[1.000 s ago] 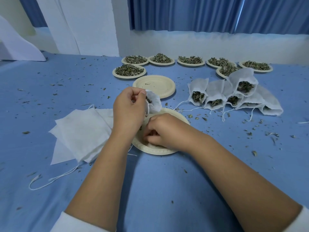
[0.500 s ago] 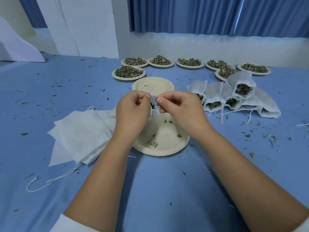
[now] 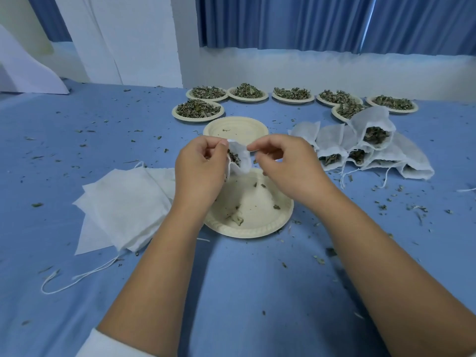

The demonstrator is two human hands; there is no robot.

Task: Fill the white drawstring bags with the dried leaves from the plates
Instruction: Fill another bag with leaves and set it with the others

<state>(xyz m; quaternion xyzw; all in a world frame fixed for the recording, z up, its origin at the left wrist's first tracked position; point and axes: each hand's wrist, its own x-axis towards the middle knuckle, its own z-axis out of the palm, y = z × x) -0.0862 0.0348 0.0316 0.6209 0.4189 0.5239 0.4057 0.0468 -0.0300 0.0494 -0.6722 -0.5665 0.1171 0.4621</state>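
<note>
Readable text: none anywhere in the view.
Paper plates (image 3: 248, 228): plain, only an embossed rim pattern, no lettering.
White drawstring bags (image 3: 332, 140): blank fabric, no label or brand.
Blue surface (image 3: 244, 292): no signs or numbers.

Both forearms were bare; a white sleeve cuff (image 3: 103, 343) showed at the left elbow (the right one barely visible).

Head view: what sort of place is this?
Likely a makeshift indoor packing table: blue cloth, leaf plates lined along a wall, filled bags, curtains behind.
</note>
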